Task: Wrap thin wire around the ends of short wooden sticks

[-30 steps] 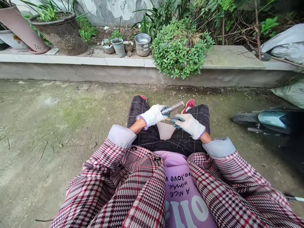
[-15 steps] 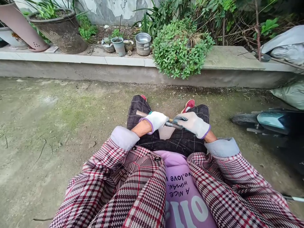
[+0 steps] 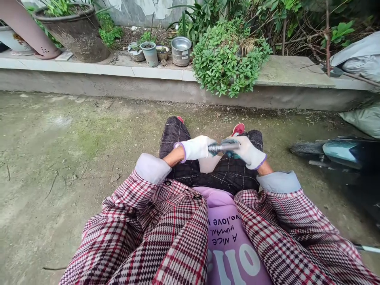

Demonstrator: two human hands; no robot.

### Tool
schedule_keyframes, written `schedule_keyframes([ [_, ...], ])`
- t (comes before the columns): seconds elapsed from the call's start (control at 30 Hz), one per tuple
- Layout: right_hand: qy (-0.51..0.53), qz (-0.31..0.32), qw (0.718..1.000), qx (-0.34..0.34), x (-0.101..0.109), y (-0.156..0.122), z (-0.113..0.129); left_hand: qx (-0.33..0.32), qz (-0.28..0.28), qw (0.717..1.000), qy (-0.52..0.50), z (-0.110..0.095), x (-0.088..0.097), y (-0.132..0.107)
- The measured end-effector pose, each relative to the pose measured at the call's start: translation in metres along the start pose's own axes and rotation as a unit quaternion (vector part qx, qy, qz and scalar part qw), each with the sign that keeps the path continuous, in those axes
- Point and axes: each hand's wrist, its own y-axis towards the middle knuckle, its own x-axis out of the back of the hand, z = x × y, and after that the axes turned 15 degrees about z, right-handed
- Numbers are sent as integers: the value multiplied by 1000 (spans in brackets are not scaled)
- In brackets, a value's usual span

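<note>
I sit with both gloved hands held over my lap. My left hand (image 3: pixel 196 148), in a white glove, is closed around one end of a short grey metal rod (image 3: pixel 221 147) that looks threaded. My right hand (image 3: pixel 247 151), in a white glove with a green-grey palm, is closed on the rod's other end. The rod lies roughly level between the two fists, above my dark checked trousers (image 3: pixel 213 174). Most of the rod is hidden inside the gloves.
A concrete ledge (image 3: pixel 154 73) runs across ahead with a large pot (image 3: pixel 74 33), small pots, a metal bucket (image 3: pixel 181 49) and a leafy bush (image 3: pixel 228 59). A scooter (image 3: pixel 335 152) stands at the right, sacks (image 3: pixel 360 59) behind it. Bare dirt ground lies at the left.
The rod turned from sticking up to the right of my left fist, to lying across to the left, to level between both fists. My right hand has closed on its end.
</note>
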Motion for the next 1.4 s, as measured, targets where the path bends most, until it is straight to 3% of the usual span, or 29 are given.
schedule_keyframes([
  [0.1, -6, -44, 999, -8, -5, 1, -4, 1, -22, 999, -48, 4, 8, 11],
  [0.23, -67, 25, 997, -32, -20, -3, 11, 21, -90, 987, -134, 25, 18, 27],
  [0.33, -126, 65, 989, -39, -27, -9, 27, 74, -100, 992, 28, 39, 20, 29],
  [0.43, -195, 34, 979, -37, -20, -12, 31, 130, -51, 960, 243, 37, 12, 26],
  [0.53, -258, -1, 965, -50, -6, -11, 20, 93, 24, 936, 339, 23, -6, 21],
  [0.6, -283, -7, 957, -60, 2, -8, 8, 51, 61, 940, 332, 14, -17, 20],
  [0.7, -270, 0, 959, -84, 7, -2, -9, 7, 75, 968, 240, 8, -22, 19],
  [0.9, -165, 13, 985, -57, -1, 4, -20, -38, 75, 983, 162, 15, 1, 22],
  [1.0, -171, 4, 982, -83, -10, 4, -13, -30, 37, 992, 116, 24, 11, 26],
  [1.13, -196, 29, 978, -68, -23, 1, 3, 20, -40, 997, 57, 33, 17, 28],
  [1.3, -228, 65, 971, -43, -36, -7, 20, 123, -69, 968, 207, 31, 17, 24],
  [1.4, -276, 43, 959, -38, -30, -9, 21, 141, -24, 942, 304, 27, 6, 22],
])
